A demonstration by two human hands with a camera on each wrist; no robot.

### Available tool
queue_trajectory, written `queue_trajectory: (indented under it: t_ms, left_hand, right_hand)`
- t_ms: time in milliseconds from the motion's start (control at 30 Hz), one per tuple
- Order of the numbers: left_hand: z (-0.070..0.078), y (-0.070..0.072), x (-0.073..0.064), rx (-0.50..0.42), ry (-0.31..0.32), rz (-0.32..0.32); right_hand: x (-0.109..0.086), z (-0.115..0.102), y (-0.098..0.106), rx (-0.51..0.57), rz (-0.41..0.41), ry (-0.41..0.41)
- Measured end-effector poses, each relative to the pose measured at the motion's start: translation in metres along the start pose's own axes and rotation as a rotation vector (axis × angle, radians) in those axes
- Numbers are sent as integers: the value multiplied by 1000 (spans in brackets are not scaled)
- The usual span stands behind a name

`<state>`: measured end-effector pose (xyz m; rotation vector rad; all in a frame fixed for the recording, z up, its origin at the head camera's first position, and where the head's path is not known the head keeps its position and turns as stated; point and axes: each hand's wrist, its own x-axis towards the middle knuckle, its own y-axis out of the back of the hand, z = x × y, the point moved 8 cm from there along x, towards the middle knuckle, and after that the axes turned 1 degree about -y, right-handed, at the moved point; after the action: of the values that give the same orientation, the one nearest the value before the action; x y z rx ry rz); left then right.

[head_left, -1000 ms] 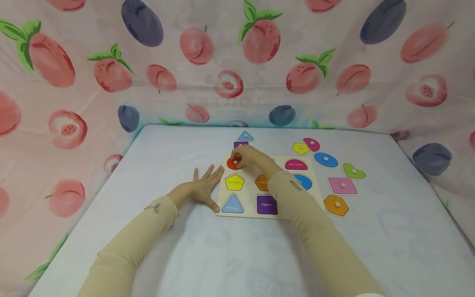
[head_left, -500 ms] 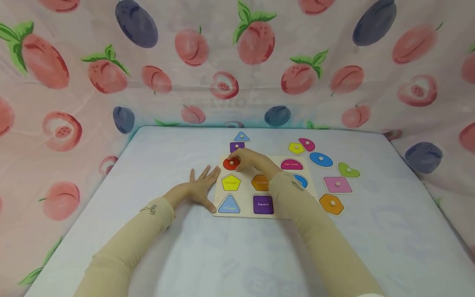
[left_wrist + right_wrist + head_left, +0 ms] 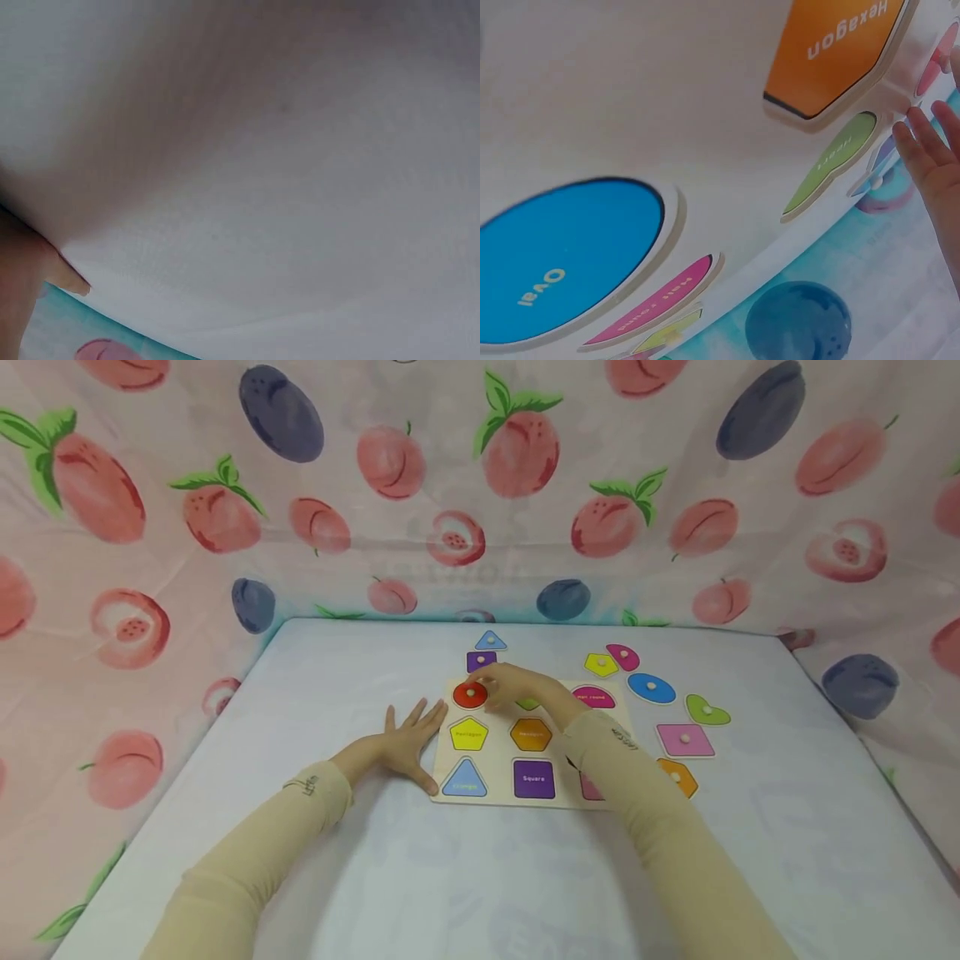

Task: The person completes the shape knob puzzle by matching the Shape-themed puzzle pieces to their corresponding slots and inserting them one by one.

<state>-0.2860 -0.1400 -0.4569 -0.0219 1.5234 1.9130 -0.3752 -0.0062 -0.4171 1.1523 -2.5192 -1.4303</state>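
A pale shape-puzzle board (image 3: pixel 491 797) lies flat with printed recesses such as pentagon, hexagon, triangle and square. In its far left recess sits a red round puzzle piece (image 3: pixel 465 701) with a small knob. My right hand (image 3: pixel 519 683) hovers just right of that piece, fingers loosely bent, the knob showing free of them. The right wrist view has the same hand (image 3: pixel 939 176) with its fingers extended beside the red piece (image 3: pixel 931 71). My left hand (image 3: pixel 408 750) rests with spread fingers along the board's left edge; only part of that hand (image 3: pixel 26 274) shows in the left wrist view.
Behind the board lie a blue triangle piece (image 3: pixel 486 644) and a purple square piece (image 3: pixel 474 665). To the right are a yellow pentagon (image 3: pixel 597 669), pink half round (image 3: pixel 619 652), blue oval (image 3: pixel 651 695), green heart (image 3: pixel 705 717), pink rectangle (image 3: pixel 678 747) and orange hexagon (image 3: pixel 684 782), partly covered by the sleeve.
My right hand's fingers have come off the red round piece and shifted slightly right, uncovering its knob. The right forearm has moved right too. The left hand stays in place.
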Motion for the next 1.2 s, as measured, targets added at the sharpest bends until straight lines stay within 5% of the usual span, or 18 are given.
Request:
queue_trajectory:
  t_ms: [400,1000,1200]
  left_hand:
    - [4,6,0,-11,-17,23]
    - [3,6,1,-1,-15,-1]
    - [3,5,1,-9,-18,-7]
  right_hand:
    - [-10,-2,12,-40,79,53]
    - [-25,-10,25,-85,93,150]
    - [-35,0,25,-66,99,95]
